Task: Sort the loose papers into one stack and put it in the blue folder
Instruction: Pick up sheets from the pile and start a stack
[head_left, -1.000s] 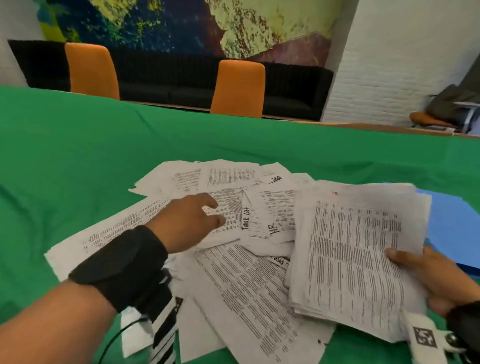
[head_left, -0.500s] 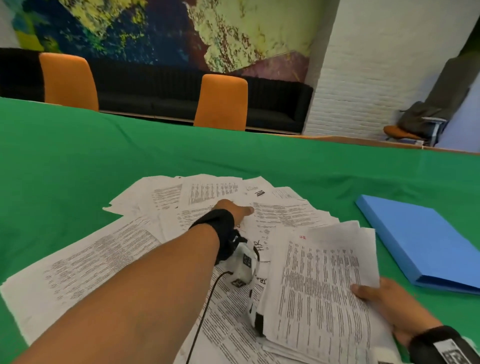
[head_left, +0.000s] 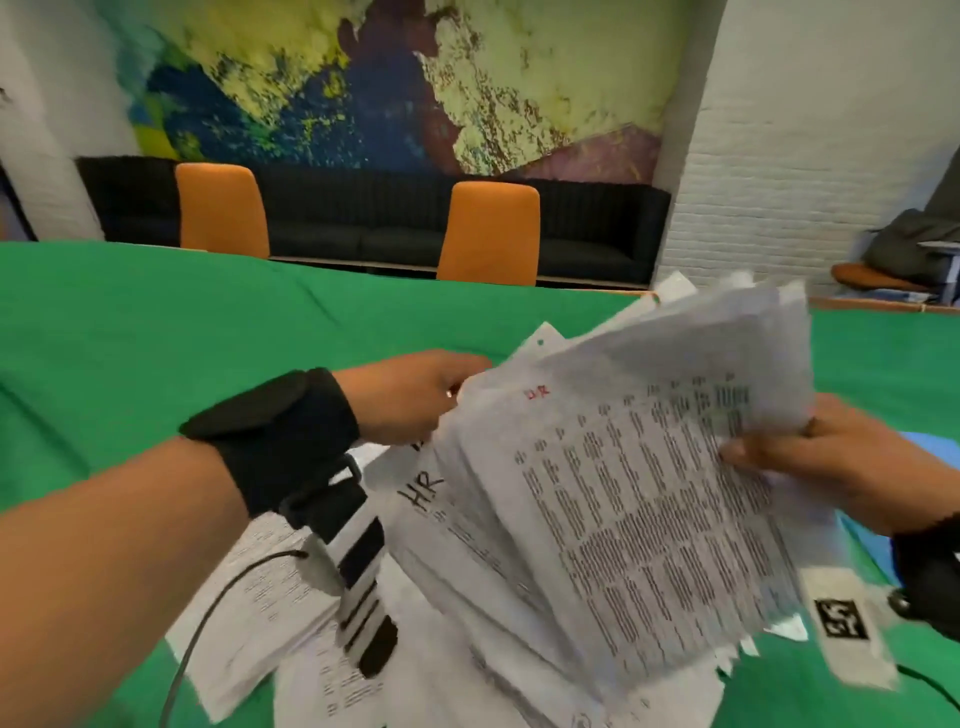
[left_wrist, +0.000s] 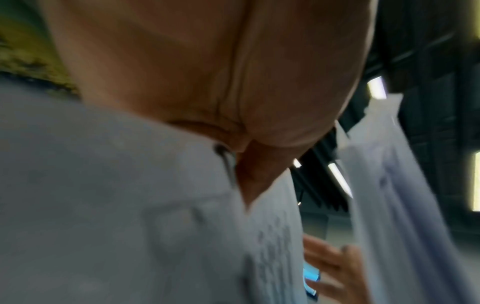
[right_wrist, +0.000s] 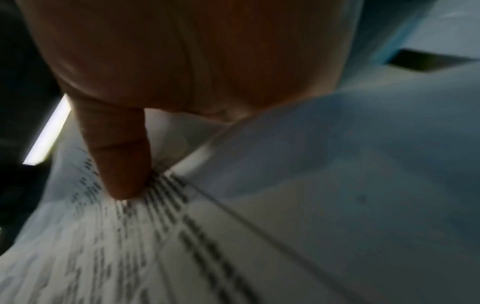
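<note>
Both hands hold a thick, ragged stack of printed white papers (head_left: 623, 493) above the green table (head_left: 156, 338): left hand (head_left: 410, 397) gripping its left edge, right hand (head_left: 831, 457) pinching its right edge

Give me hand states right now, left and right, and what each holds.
Left hand: grips the left edge of the raised paper stack.
Right hand: grips the same stack's right edge, thumb pressed on the top printed sheet.

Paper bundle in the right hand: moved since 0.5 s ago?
Yes. The bundle, gripped by the right hand and left hand, has come up off the green table and now stands tilted above it.
</note>
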